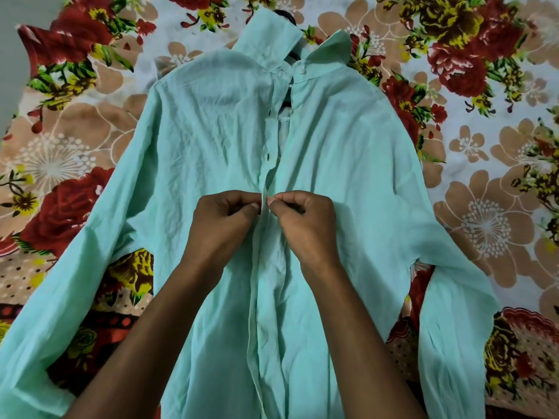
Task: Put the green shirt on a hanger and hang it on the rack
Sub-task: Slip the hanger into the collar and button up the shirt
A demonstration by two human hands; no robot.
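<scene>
Pinching the pale green cotton shirt (211,140) placket, left hand (225,220) and right hand (305,222) apparently fasten a button over the black hanger (286,15).

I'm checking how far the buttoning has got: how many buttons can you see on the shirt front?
3 buttons: one at the collar, one just below, one mid-placket. Others may be hidden under the fingers or folds.

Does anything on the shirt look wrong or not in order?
Nothing damaged. The green shirt is creased and open below the collar, showing the black hanger. Both hands, left hand and right hand, pinch the placket.
</scene>
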